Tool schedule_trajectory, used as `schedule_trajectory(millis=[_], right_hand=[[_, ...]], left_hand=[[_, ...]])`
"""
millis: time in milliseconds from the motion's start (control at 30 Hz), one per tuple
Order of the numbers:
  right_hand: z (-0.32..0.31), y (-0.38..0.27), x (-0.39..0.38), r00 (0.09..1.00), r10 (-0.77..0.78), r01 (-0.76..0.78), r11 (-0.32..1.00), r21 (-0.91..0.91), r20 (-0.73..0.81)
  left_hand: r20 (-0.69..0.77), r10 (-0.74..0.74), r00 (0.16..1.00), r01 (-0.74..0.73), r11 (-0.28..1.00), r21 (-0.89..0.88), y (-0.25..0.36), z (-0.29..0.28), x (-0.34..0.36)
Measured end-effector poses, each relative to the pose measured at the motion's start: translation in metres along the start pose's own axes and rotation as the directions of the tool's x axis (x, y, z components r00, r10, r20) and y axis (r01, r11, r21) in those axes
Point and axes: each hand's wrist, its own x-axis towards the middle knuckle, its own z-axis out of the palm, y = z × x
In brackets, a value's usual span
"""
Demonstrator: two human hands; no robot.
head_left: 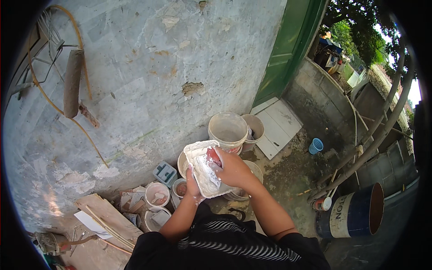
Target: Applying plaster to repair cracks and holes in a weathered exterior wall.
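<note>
My left hand (192,183) grips the left side of a white, plaster-crusted rectangular tray (201,177), held up in front of my body and tilted. My right hand (231,168) is over the tray's right half, its fingers closed round a red tool (213,156) that rests in the tray. The tool's working end is unclear, among white paste and partly behind my fingers. Just beyond the tray stand large pale plastic buckets (227,126), some partly hidden by the tray and my arms.
A weathered wall (148,76) with hanging rollers (73,83) is ahead. Small pots (157,194), a teal case (165,173) and boards (103,209) lie left. Right are a green door (290,40), white slabs (274,128), a blue cup (316,146), leaning poles (382,126) and a drum (351,211).
</note>
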Motion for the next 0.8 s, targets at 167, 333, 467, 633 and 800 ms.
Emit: schedule_trajectory(millis=[167, 333, 467, 633, 800], right_hand=[[-0.019, -0.007, 0.062, 0.999, -0.008, 0.010, 0.999, 0.048, -0.042], [-0.042, -0.015, 0.107, 0.969, 0.019, -0.017, 1.000, 0.009, -0.246], [-0.041, -0.018, 0.134, 0.975, 0.034, -0.039, 0.999, -0.020, -0.219], [-0.015, -0.022, 0.158, 0.967, -0.073, 0.075, 0.997, -0.002, -0.244], [-0.003, -0.059, 0.172, 0.987, -0.158, 0.158, 0.987, 0.013, -0.013]], left_hand=[[0.130, 0.055, 0.990, -0.053, 0.998, -0.017, 0.040, -0.013, 0.058], [0.116, 0.022, 0.993, -0.021, 1.000, -0.014, 0.076, -0.018, 0.096], [0.120, 0.049, 0.992, -0.056, 0.997, 0.050, 0.095, -0.017, 0.100], [0.055, 0.086, 0.995, -0.090, 0.993, 0.077, 0.119, -0.016, 0.103], [-0.007, 0.175, 0.985, -0.173, 0.979, 0.112, 0.130, -0.019, 0.098]])
